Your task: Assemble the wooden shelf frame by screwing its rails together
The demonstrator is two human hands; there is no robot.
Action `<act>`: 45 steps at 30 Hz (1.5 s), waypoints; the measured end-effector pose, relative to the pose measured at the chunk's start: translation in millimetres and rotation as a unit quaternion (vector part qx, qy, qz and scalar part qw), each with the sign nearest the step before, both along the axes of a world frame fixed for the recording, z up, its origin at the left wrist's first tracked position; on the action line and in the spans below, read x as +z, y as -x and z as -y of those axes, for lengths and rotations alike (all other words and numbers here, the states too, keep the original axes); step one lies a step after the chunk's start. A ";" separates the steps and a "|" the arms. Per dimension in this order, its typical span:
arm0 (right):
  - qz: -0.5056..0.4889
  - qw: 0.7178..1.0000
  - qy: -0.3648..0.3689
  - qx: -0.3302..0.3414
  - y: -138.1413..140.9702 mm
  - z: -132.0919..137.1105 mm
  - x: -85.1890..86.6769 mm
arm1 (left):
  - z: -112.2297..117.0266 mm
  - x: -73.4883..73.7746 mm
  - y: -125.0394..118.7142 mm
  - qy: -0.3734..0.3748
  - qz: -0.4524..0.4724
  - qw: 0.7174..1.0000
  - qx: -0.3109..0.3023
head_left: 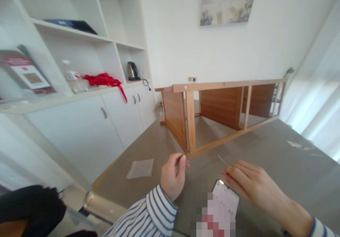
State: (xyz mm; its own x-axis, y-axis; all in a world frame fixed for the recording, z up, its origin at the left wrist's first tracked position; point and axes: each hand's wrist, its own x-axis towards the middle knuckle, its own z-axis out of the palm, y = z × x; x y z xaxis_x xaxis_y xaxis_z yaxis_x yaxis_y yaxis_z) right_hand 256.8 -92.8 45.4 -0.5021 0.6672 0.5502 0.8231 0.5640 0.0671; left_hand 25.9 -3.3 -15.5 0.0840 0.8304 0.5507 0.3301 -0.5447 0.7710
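A wooden shelf frame (191,123) with brown panels lies on its side on the grey table. My left hand (174,175) is at its near lower corner, thumb and forefinger pinched together; whatever they hold is too small or hidden to name. To the right, my right hand (247,178) is closed on a thin metal rod (222,160), whose tip points up and left toward the frame. A phone (225,198) with its screen lit lies below my right hand, partly blurred out.
A clear zip bag (140,168) lies left of my left hand. White cabinets (79,123) with shelves line the left side, bearing a kettle (132,70), a bottle (75,79) and red cloth (105,80). Small scraps (300,145) lie on the table at right.
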 end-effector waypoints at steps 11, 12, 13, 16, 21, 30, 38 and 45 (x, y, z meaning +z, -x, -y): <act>-0.123 0.982 0.060 -0.127 -43.3 -7.4 -23.8 | -15.4 -13.0 3.1 0.036 0.037 0.995 0.086; -0.142 0.978 0.060 -0.143 -47.7 -10.1 -24.0 | -16.5 -14.4 3.6 0.042 0.035 0.994 0.090; -0.162 0.972 0.060 -0.158 -52.8 -13.4 -24.1 | -17.2 -15.0 4.0 0.047 0.033 0.994 0.094; -0.229 0.954 0.067 -0.183 -70.6 -26.3 -24.6 | -17.3 -12.9 4.3 0.053 0.023 0.992 0.111; -0.353 0.908 0.071 -0.216 -94.8 -56.3 -24.9 | -14.8 -2.8 2.3 0.072 0.011 0.989 0.131; -0.364 0.902 0.047 -0.230 -104.8 -117.9 -16.5 | -11.6 8.2 1.6 0.148 -0.126 0.971 0.140; -0.379 0.890 0.060 -0.247 -112.6 -132.5 -13.9 | -14.2 5.7 3.3 0.136 -0.196 0.960 0.146; -0.398 0.878 0.069 -0.257 -111.8 -125.5 -12.4 | -16.5 4.3 4.5 0.105 -0.210 0.959 0.156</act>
